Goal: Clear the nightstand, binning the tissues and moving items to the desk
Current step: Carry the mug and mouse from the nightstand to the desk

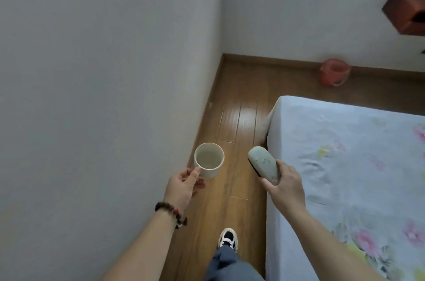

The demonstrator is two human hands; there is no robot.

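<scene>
My left hand [182,185] holds a white cup [208,160] by its side, upright and seemingly empty, above the wooden floor beside the wall. My right hand [286,185] grips the near end of a pale green glasses case [263,163] with a dark underside, held out over the gap next to the bed's corner. A beaded bracelet sits on my left wrist. A pink bin [335,71] stands on the floor by the far wall. Neither the nightstand nor the tissues are in view.
A narrow strip of wooden floor [239,119] runs between the left wall and the bed [345,165] with its floral sheet. My leg and sneaker [228,238] are on that strip. A brown wooden piece of furniture [407,9] juts in at the top right.
</scene>
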